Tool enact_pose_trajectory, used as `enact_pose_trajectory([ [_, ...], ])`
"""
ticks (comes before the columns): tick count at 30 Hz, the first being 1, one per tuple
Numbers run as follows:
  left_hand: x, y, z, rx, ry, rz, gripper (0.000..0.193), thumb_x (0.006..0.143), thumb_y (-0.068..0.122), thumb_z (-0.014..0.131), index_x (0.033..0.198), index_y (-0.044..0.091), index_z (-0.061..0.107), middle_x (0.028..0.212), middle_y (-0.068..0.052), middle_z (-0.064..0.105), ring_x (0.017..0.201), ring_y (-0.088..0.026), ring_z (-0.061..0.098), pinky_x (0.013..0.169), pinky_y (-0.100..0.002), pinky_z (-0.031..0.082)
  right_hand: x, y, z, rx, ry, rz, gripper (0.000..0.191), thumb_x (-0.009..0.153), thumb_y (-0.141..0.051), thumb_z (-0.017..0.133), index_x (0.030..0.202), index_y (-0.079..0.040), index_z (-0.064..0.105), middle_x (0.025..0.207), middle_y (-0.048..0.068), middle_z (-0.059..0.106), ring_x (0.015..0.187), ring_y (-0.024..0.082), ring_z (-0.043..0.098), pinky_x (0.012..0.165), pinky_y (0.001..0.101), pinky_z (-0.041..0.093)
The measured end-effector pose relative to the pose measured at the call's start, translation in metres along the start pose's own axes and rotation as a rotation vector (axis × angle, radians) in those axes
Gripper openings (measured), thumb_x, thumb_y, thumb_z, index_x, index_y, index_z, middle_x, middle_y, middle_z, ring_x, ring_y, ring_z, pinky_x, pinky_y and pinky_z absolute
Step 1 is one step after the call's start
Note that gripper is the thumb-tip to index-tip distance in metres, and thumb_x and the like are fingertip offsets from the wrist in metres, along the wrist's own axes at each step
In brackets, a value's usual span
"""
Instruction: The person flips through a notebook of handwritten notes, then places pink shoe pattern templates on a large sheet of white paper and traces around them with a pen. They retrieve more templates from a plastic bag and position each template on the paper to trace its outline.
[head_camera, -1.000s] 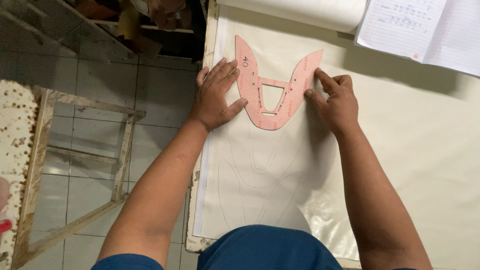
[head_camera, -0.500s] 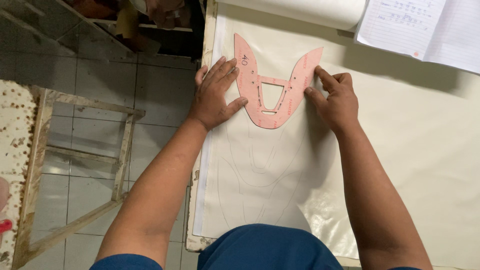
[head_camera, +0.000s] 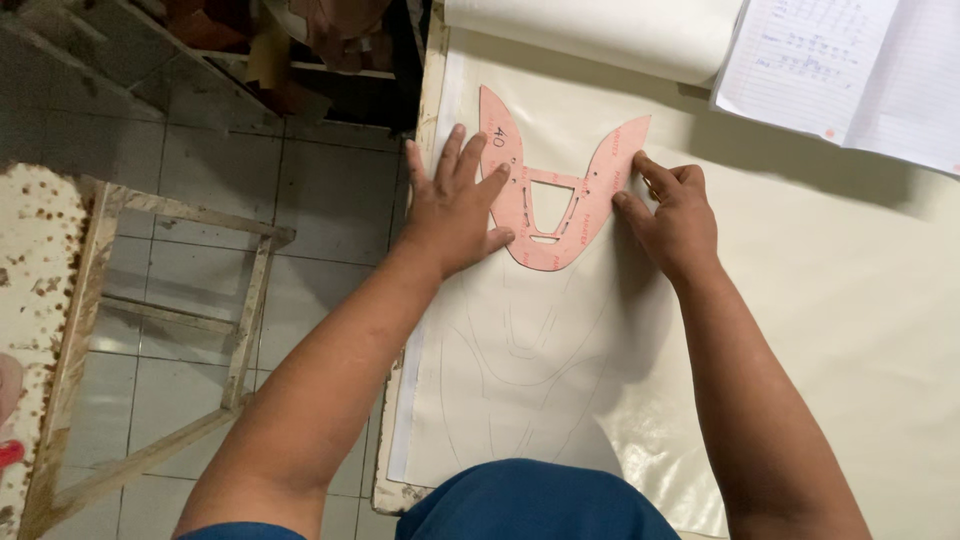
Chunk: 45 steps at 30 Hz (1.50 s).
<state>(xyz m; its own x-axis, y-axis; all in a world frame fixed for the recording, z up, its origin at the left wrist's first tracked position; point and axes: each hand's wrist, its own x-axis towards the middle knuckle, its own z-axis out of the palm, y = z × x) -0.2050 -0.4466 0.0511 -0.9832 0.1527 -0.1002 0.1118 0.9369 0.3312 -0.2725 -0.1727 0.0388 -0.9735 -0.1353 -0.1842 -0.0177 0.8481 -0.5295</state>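
**A:** Pink template (head_camera: 553, 205) is lying flat on the cream sheet (head_camera: 800, 300) on your bench, near the left edge, w/ pencil outlines (head_camera: 520, 380) just below it. How's your grip?

**B:** Left hand (head_camera: 455, 205) open, fingers spread, pressing down on the left arm of it. Right hand (head_camera: 675, 215) half curled, fingertips on the right arm's edge.

**A:** Looks thin, stiff-ish card, light, prob slides easy on that slick sheet. Imo pin it flat on both arms, don't pinch it.
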Motion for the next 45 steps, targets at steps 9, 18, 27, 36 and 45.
enact_pose_trajectory([
  [9,0.059,0.084,0.041,0.209,-0.081,-0.376,0.088,0.076,0.017,0.062,0.145,-0.030,0.035,0.135,-0.053,0.041,0.081,-0.032,0.073,0.059,-0.032,0.058,0.020,-0.044,-0.015,-0.040,0.126,-0.206,0.025,0.105,-0.032,0.072,0.116,-0.010,0.077,0.121,0.010,0.063,0.107,0.025,0.065,0.090,0.0386,0.055],
  [18,0.066,0.096,0.053,0.491,-0.332,-0.292,0.060,0.092,0.014,0.057,0.141,-0.019,0.047,0.144,-0.054,0.035,0.067,-0.034,0.079,0.035,-0.036,0.050,0.038,-0.116,-0.001,0.087,0.010,-0.670,0.016,0.108,-0.018,0.063,0.104,-0.002,0.066,0.103,0.017,0.065,0.095,0.034,0.062,0.078,0.0415,0.050],
  [27,0.025,0.050,0.023,0.348,-0.128,-0.085,0.033,0.089,0.013,0.066,0.117,-0.005,0.070,0.144,-0.033,0.050,0.119,-0.036,0.058,0.097,-0.046,0.045,0.060,-0.001,0.012,-0.112,0.215,-0.106,0.023,0.109,-0.024,0.061,0.127,-0.010,0.064,0.123,0.017,0.057,0.101,0.035,0.062,0.092,0.0481,0.050],
  [36,0.012,0.014,0.010,-0.119,0.038,-0.042,0.050,0.066,0.017,0.082,0.110,0.004,0.061,0.154,-0.020,0.033,0.145,-0.034,0.033,0.112,-0.067,0.024,0.036,0.018,0.006,-0.061,0.123,-0.038,0.051,0.097,-0.031,0.076,0.145,-0.021,0.064,0.124,0.011,0.054,0.109,0.026,0.062,0.094,0.0410,0.051],
  [45,0.042,0.048,0.036,0.138,-0.129,-0.225,0.050,0.092,0.006,0.062,0.134,-0.022,0.056,0.158,-0.037,0.038,0.117,-0.043,0.064,0.094,-0.046,0.054,0.032,-0.049,-0.011,0.007,0.264,-0.437,0.020,0.110,-0.024,0.069,0.123,-0.011,0.078,0.116,0.013,0.058,0.111,0.030,0.061,0.093,0.0411,0.053],
])
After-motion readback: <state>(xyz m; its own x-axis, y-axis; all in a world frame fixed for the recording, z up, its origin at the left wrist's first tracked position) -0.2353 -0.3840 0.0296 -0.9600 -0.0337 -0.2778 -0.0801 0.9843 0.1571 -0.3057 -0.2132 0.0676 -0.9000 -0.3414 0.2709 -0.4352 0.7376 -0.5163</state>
